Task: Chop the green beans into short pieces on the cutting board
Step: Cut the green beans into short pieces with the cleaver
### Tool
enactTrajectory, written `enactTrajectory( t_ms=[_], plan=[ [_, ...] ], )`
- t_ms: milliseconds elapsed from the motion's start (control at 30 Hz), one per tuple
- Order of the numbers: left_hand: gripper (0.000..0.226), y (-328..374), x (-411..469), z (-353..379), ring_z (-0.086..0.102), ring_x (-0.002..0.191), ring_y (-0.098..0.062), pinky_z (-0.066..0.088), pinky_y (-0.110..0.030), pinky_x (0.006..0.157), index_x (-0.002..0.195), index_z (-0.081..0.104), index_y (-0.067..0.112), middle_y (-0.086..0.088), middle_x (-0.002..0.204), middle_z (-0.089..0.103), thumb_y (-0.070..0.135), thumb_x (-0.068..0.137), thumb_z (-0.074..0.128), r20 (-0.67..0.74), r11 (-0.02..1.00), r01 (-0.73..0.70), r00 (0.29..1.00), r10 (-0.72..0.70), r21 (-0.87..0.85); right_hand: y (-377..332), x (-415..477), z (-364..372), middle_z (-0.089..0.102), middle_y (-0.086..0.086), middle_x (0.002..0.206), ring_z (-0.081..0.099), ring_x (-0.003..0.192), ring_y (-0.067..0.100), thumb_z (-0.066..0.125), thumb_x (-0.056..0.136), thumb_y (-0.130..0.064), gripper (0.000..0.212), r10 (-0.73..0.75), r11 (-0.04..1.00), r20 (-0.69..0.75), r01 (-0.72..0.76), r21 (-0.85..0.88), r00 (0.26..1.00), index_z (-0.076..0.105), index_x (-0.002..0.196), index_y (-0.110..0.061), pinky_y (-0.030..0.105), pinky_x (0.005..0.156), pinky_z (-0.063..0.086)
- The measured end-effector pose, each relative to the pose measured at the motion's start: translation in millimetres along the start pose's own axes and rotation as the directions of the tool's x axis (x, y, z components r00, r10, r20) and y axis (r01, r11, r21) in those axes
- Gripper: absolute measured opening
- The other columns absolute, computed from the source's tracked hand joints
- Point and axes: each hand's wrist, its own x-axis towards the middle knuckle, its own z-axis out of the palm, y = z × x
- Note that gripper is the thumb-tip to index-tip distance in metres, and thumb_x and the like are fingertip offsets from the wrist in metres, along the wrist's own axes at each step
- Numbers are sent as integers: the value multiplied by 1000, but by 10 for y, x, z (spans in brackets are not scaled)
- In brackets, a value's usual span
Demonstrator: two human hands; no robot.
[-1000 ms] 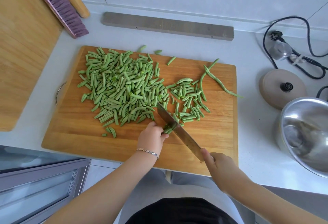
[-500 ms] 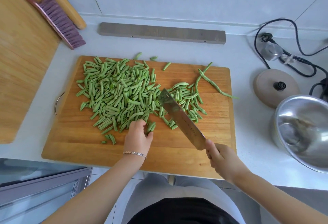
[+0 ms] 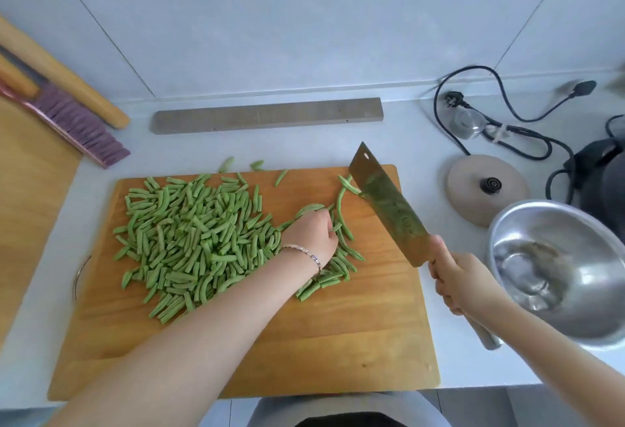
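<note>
A wooden cutting board [image 3: 338, 342] lies on the white counter. A big heap of short green bean pieces [image 3: 189, 240] covers its left and middle. A few long uncut beans [image 3: 341, 203] lie at the board's far right. My left hand [image 3: 314, 233] reaches across the heap, its fingers curled on bean pieces beside the long beans. My right hand [image 3: 456, 277] grips the handle of a cleaver [image 3: 389, 203], whose blade is lifted and points away over the board's right edge, its flat side smeared green.
A steel bowl [image 3: 554, 271] sits right of the board, close to my right hand. Behind it lie a beige lid [image 3: 487, 186], black cords [image 3: 507, 135] and a dark appliance [image 3: 602, 176]. A grey bar [image 3: 267, 115] lies behind the board; a brush [image 3: 77, 125] at far left.
My left hand moved from the board's front middle to the right-hand beans. The cleaver rose off the board and swung right and away. The camera came closer.
</note>
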Motion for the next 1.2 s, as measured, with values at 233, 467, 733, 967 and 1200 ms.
enactTrajectory(
  t_ms=[233,467,733,967,1200],
  plan=[
    [75,461,933,39,47,115,-30,43,-36,87,122,49,7,-12,121,53,67,78,51,34,944,330,943,-331,32,-166,295,-175,35,-7,38,30,35,13,32,91,-61,58,61,994,-46,-57,98,997,43,63,-11,23,42,28],
    [42,681,1337,304,54,110,-30,47,-35,85,116,56,7,-13,121,55,39,90,53,122,919,395,912,-392,-4,-174,520,-288,32,-9,37,27,33,11,32,88,-61,57,92,985,-36,-86,148,995,40,61,-12,22,40,26],
    [25,641,1147,190,59,98,-31,46,-34,81,96,51,12,-13,108,60,22,101,29,43,896,371,927,-372,-243,-191,521,-345,31,-8,37,26,33,10,33,90,-58,56,97,983,-11,-94,155,995,40,61,-11,21,39,24],
    [16,98,513,-399,42,37,-8,46,-29,40,95,41,8,0,60,42,19,100,31,-268,624,-63,933,-241,-779,-200,284,-234,30,-8,39,25,36,12,31,89,-60,56,34,994,54,-40,105,998,37,61,-12,22,41,24],
    [23,-338,-380,111,34,43,3,26,-1,41,82,44,19,10,58,39,37,96,39,-756,751,-557,644,120,-354,-86,53,-12,32,-10,35,26,34,9,32,90,-60,56,-10,1000,77,7,30,997,38,58,-14,23,41,25]
  ],
)
